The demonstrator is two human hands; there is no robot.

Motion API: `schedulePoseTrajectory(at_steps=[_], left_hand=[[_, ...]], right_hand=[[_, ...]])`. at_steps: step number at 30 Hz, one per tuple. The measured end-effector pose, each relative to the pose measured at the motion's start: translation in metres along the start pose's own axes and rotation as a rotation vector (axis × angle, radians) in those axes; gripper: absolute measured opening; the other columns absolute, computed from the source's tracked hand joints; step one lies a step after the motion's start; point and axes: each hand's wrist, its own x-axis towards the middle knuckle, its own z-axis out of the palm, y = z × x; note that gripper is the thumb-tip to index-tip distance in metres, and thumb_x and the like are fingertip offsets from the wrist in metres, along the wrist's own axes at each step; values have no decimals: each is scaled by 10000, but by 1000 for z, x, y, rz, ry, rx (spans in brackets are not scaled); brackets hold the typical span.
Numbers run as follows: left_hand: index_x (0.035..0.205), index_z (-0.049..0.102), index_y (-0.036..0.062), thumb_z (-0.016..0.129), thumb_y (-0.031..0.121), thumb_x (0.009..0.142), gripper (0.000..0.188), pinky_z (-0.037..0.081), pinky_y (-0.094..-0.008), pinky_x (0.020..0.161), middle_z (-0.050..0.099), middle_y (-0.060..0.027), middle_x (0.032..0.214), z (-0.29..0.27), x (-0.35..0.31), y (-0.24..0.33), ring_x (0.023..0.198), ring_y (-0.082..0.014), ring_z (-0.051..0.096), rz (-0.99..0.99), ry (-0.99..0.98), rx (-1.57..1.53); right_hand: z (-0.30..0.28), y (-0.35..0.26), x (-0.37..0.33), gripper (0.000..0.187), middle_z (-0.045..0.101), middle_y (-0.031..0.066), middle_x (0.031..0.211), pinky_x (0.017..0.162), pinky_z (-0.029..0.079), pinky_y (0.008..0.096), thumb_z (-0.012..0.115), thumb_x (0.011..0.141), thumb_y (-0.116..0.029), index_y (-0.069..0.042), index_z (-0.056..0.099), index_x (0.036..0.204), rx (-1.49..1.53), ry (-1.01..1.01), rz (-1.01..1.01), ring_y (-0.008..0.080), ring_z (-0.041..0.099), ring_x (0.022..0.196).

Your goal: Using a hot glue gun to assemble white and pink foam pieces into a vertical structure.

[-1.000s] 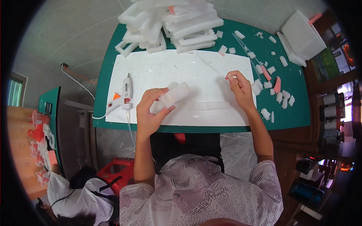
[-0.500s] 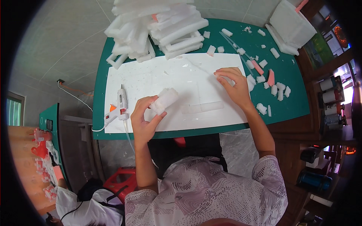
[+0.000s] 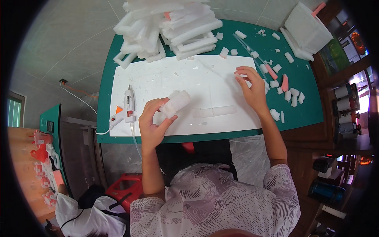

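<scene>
My left hand [image 3: 153, 124] grips a short, rough-edged white foam block [image 3: 176, 104] between thumb and fingers. It is held above the left-middle of a white board [image 3: 158, 79]. My right hand [image 3: 252, 87] hovers over the board's right side, thumb and fingertips brought near each other. Whatever lies between them, if anything, is too small to make out. Between my hands, a flat translucent white strip [image 3: 215, 111] lies on the board. A white glue gun [image 3: 129, 104] with an orange trigger rests at the board's left edge, nearest my left hand.
Stacked white foam frames [image 3: 189, 33] rise at the back. Foam scraps [image 3: 294, 94], pink pieces [image 3: 284, 82] and clear glue sticks [image 3: 248, 49] litter the green table [image 3: 312, 102] on the right. A large foam block [image 3: 306, 29] stands far right. Another person [image 3: 89, 211] is at lower left.
My right hand has drawn away to the right, farther from the foam block. My left hand still grips the block, nearly in the same spot. The whole view has shifted slightly.
</scene>
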Motion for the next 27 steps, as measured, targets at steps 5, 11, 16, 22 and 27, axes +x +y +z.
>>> schedulePoseTrajectory(at_steps=[5,11,16,22,27], left_hand=[[1152,677,-5,828,2,675,501,485,-337,835,689,-135,1139,-1,0,4,1018,-247,608,-3,19,34],[1141,683,10,794,-9,684,470,499,-374,889,701,-133,1134,4,7,14,1046,-293,624,35,-9,85],[1164,662,-2,774,-39,688,490,499,-378,912,671,-151,1136,14,11,15,1048,-298,628,209,-14,193],[1177,686,44,787,13,658,529,495,-421,909,674,-114,1105,24,10,24,1052,-323,609,266,28,246],[1184,688,55,789,14,656,540,497,-423,908,675,-106,1109,27,10,22,1047,-322,608,315,62,301]], right_hand=[[-7,-22,2,180,701,50,939,739,514,228,653,938,-31,2,682,1112,176,-59,207,103,652,819],[-9,-97,-9,153,712,85,865,715,528,250,747,849,-8,-14,708,997,253,-37,102,142,673,747],[19,-140,-13,163,722,110,912,683,530,269,785,786,42,-8,714,924,269,-130,-132,181,672,763],[45,-144,-24,162,711,68,896,651,537,306,801,786,-42,-57,718,924,250,-28,-127,223,671,763],[46,-144,-27,204,716,84,885,625,521,261,823,774,-5,-16,711,944,274,-17,-105,164,655,693]])
